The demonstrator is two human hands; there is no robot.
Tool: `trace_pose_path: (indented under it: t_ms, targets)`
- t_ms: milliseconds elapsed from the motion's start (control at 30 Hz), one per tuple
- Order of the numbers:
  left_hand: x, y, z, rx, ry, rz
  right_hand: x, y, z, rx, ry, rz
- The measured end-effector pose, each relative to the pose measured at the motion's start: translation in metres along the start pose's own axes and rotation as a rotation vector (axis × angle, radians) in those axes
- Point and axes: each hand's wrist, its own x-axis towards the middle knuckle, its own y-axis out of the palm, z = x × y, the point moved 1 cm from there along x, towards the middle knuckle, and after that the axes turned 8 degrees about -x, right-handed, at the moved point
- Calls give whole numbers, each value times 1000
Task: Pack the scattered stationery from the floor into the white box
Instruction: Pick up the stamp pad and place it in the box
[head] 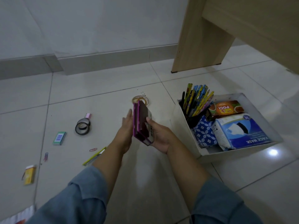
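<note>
Head view: our right hand (161, 137) grips notebooks (141, 123), long axis near-far, left hand (127, 126) pressing flat; box (239, 153) lies right.

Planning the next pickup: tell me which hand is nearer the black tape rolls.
Left. The left hand lies right of the tape rolls; the right hand is farther right, beyond the held stack.

Both forearms reach forward, blue-grey sleeves (77, 196) pushed back. The left hand (127, 126) presses flat, fingers straight, against a stack of small books (142, 122). Opposite, the right hand (160, 136) cups it, thumb on top, fingers probably curled beneath.
</note>
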Motion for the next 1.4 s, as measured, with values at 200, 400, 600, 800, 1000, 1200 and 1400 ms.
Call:
trace_pose_path:
  t_ms: [200, 400, 600, 800, 1000, 1200, 1400]
  targets:
    - [6, 20, -23, -231, -79, 20, -20, -9, 35, -233, -123, -159]
    - [-4, 94, -31, 27, 16, 179, -77, -61, 96, -423, -166, -183]
    - [-13, 132, -1, 209, -22, 43, -116, -142, 119, -710, 9, -450]
    - [-20, 151, 24, 239, -228, 163, -102, -152, 97, -809, 218, -485]
    - [-17, 151, 26, 281, -211, 150, -79, -148, 75, -938, 243, -438]
    - [-18, 151, 25, 293, -219, 141, -65, -140, 55, -979, 291, -438]
    - [-16, 149, 25, 284, -224, 142, -62, -142, 49, -1290, 294, -522]
